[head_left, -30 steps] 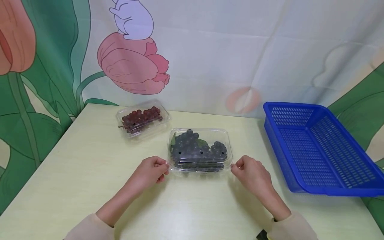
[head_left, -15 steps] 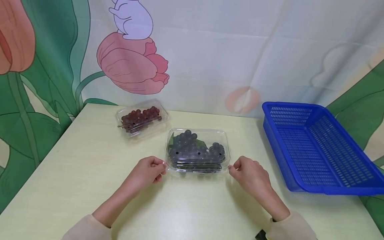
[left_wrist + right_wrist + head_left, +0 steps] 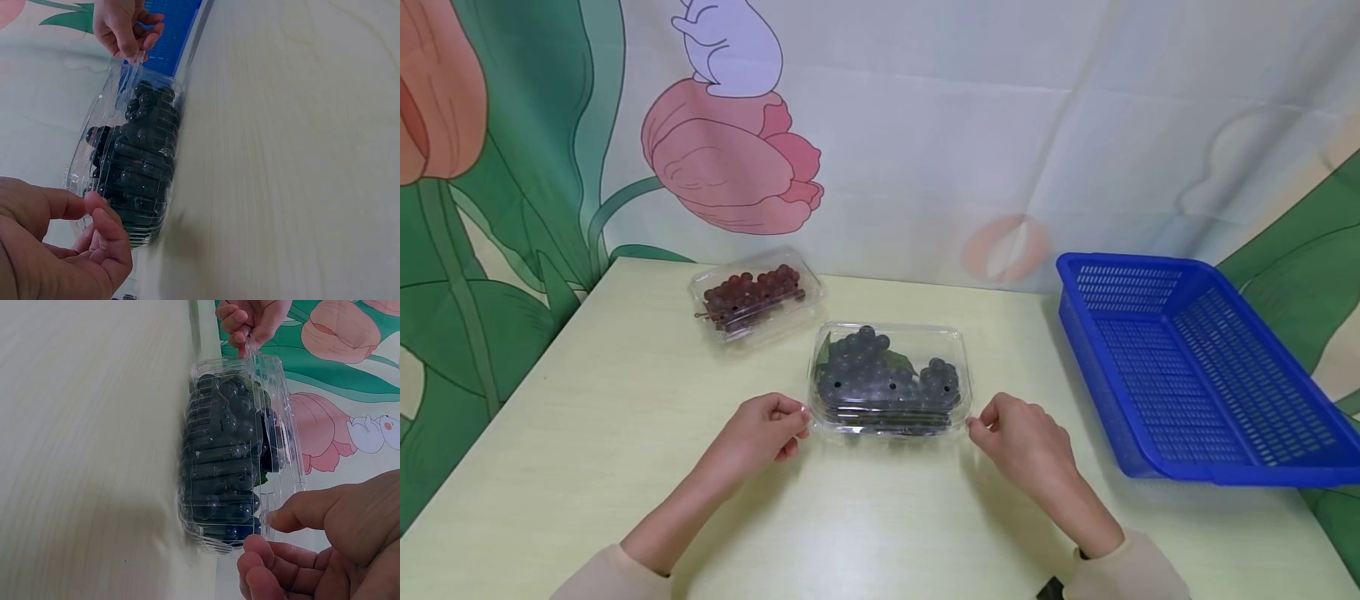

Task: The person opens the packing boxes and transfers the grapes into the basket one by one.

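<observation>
A clear plastic clamshell box [image 3: 928, 337] of dark grapes [image 3: 859, 362] with green leaves sits on the table in front of me, its lid down. My left hand [image 3: 766, 432] pinches the rim at the box's near left corner between thumb and fingertips. At the near right corner, my right hand [image 3: 1028, 435] pinches the rim in the same way. In the left wrist view, the box's ribbed wall [image 3: 164, 181] lies close to the tabletop. From the right wrist, the thumb [image 3: 300, 511] shows above the rim and curled fingers below it.
Behind on the left stands a second clear clamshell box [image 3: 808, 310] with red grapes [image 3: 752, 296]. A blue slatted plastic basket [image 3: 1138, 446] is at the right. A printed cloth [image 3: 910, 167] hangs along the table's back edge. A small black object [image 3: 1051, 588] shows by the right sleeve.
The box of dark grapes has slid slightly left and a little towards me, both hands moving with it and keeping their pinch. The red grapes and basket have stayed put.
</observation>
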The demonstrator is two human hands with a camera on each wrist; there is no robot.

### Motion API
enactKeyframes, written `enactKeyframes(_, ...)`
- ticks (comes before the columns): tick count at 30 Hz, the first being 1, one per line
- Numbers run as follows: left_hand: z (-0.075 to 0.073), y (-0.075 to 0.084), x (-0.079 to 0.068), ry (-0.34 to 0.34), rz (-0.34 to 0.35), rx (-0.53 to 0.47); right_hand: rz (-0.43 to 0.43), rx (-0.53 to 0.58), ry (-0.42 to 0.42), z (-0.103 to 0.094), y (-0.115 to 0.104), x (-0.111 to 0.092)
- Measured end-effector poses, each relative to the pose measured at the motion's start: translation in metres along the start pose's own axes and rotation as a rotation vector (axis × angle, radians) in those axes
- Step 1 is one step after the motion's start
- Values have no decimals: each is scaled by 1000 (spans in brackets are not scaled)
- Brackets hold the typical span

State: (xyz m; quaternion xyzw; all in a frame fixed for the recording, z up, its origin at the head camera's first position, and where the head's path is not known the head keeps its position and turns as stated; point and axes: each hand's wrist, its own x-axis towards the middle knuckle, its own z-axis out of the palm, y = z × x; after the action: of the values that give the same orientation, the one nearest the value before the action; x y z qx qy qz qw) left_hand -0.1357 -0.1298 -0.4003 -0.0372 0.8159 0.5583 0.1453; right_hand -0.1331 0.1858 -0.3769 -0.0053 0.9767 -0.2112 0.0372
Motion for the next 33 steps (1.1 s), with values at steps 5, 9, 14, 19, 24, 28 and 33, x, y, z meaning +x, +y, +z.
enactKeyframes(5,0,-1,0,0,-4,-5,2,-10,-3,0,-1,-1)
enactKeyframes(9,1,-1,1,1,-2,-1,0,-20,-6,-1,-1,-2)
enactKeyframes(14,2,0,2,1,-8,-16,3,-32,-13,-1,-1,-3)
enactKeyframes(19,2,1,2,9,-16,-23,-6,-37,-9,-1,0,-4)
enactKeyframes(24,2,1,1,9,-13,-33,-14,-38,-12,-1,-1,-4)
enactKeyframes(28,1,1,1,7,-10,-36,-17,-40,-15,-1,-2,-4)
enactKeyframes(33,1,1,1,9,-13,-35,-22,-57,2,-2,-2,-5)
